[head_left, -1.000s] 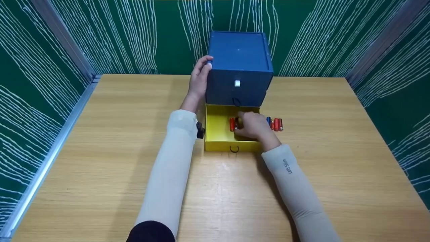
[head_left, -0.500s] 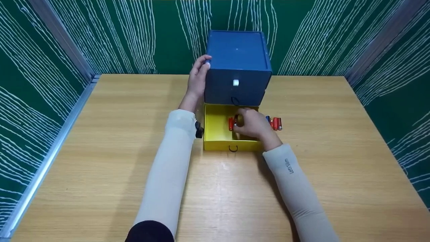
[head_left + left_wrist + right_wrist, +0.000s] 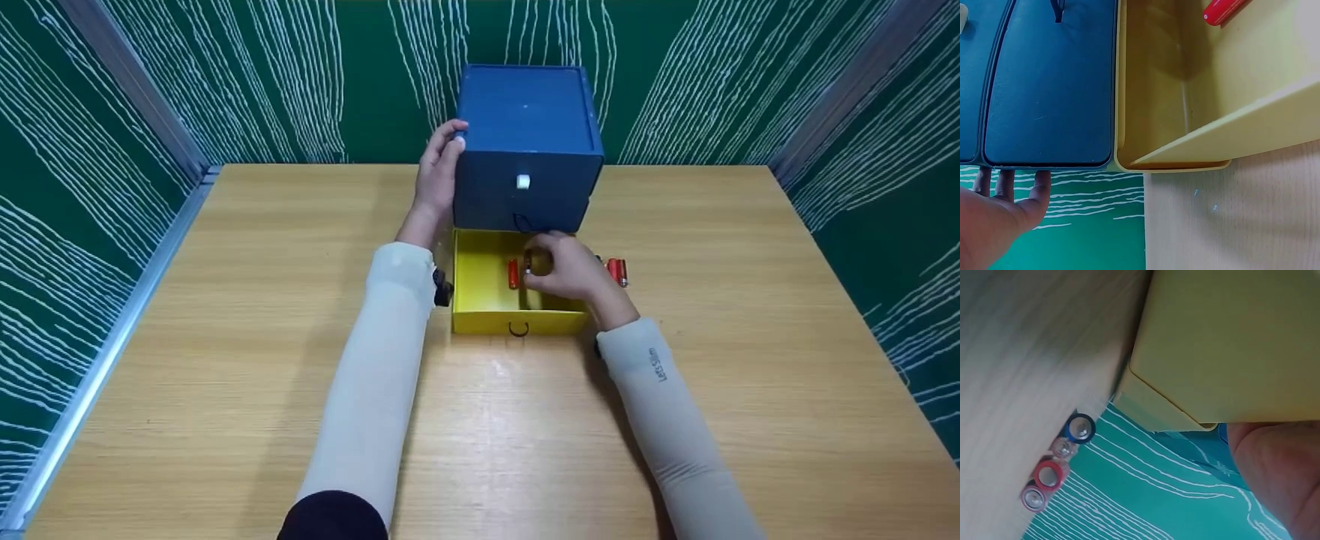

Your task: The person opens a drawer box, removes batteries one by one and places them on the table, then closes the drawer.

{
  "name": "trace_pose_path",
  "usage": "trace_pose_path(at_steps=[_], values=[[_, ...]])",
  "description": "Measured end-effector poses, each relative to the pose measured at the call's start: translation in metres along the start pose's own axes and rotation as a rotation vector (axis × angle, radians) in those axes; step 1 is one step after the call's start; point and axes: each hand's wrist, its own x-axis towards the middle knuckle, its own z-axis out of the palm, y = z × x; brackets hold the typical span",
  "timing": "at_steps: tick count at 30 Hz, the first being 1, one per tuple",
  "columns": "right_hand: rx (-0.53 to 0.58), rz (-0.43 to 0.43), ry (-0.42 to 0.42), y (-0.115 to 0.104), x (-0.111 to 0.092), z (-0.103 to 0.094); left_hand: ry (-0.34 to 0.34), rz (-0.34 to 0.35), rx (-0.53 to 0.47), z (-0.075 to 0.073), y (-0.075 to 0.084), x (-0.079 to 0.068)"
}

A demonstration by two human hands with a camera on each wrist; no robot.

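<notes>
In the head view my left hand [image 3: 437,176] rests against the left side of a blue drawer cabinet [image 3: 529,109]. The left wrist view has its fingertips [image 3: 1042,179] touching that side. Below the cabinet's blue front, a yellow drawer [image 3: 480,322] is pulled out. A red battery [image 3: 513,274] lies upright-on in the picture inside it. My right hand [image 3: 571,271] is over the drawer's right part, pinching a dark battery [image 3: 528,262] between thumb and fingers; most of that battery is hidden. The right wrist view shows only part of this hand, behind the drawer wall.
Several batteries [image 3: 616,270] lie in a row on the wooden table [image 3: 675,375], just right of the drawer; my right hand partly covers them in the head view. Their ends show in the right wrist view, including a blue battery [image 3: 1080,428]. Green white-streaked panels [image 3: 390,90] surround the table.
My right hand has risen slightly and shifted a little right, still pinching the dark battery. My left hand keeps its place on the cabinet. The head view has shifted slightly.
</notes>
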Motion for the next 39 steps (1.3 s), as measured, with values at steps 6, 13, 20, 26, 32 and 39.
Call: trace_pose_path(at_steps=[6,13,20,26,32,39], values=[[0.065,-0.04,-0.03,0.003,-0.002,-0.007,0.007,-0.026,-0.011,0.001,0.0,0.0],[0.112,0.018,-0.021,-0.004,-0.008,-0.025,0.014,-0.016,-0.034,0.001,-0.001,0.001],[0.088,0.047,0.004,-0.001,-0.014,-0.038,0.02,-0.002,-0.021,-0.001,-0.013,0.01],[0.061,0.043,0.016,0.003,-0.017,-0.043,0.007,0.071,-0.012,0.001,-0.01,0.008],[0.041,0.064,0.004,0.006,-0.018,-0.043,0.012,0.071,-0.001,0.002,-0.005,0.003],[0.068,0.114,-0.028,0.008,-0.02,-0.048,0.017,0.011,-0.03,0.004,-0.002,0.001]])
